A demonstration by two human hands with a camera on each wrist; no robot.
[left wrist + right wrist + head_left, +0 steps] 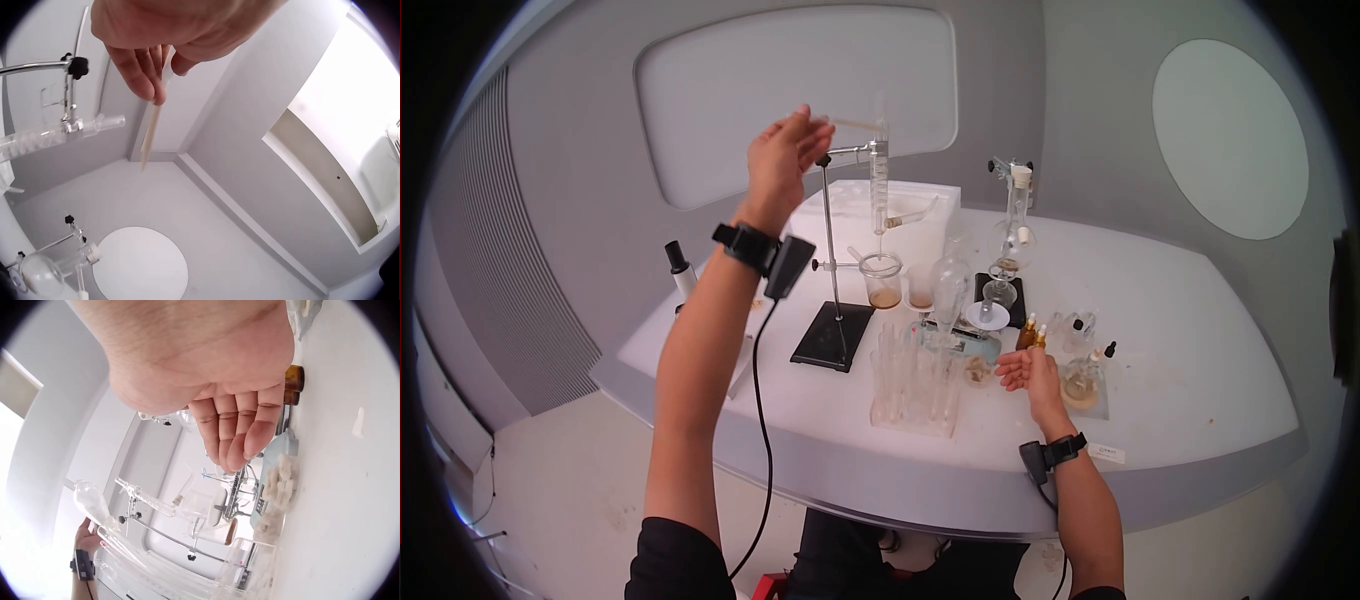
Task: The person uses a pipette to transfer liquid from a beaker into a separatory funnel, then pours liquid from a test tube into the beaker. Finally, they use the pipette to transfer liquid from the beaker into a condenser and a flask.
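My left hand (785, 155) is raised high at the left of the condenser. Between thumb and fingers it pinches a slim, translucent dropper (153, 125) with tan liquid inside. In the head view the dropper lies nearly level, its tip overlapping the top of the glass coil condenser (879, 185), which a clamp holds upright on a stand (833, 335). Below the condenser sits a beaker (882, 285) with brown liquid. My right hand (1035, 382) hovers low over the table, fingers relaxed and holding nothing, beside a small dish of pale chunks (977, 372).
A clear rack of test tubes (915, 395) stands at the front, a pale blue balance (960, 342) behind it. Brown dropper bottles (1027, 332) and a flask with tan contents (1082, 388) are at the right. Another stand holds a stoppered flask (1012, 240). A white box (920, 205) is behind.
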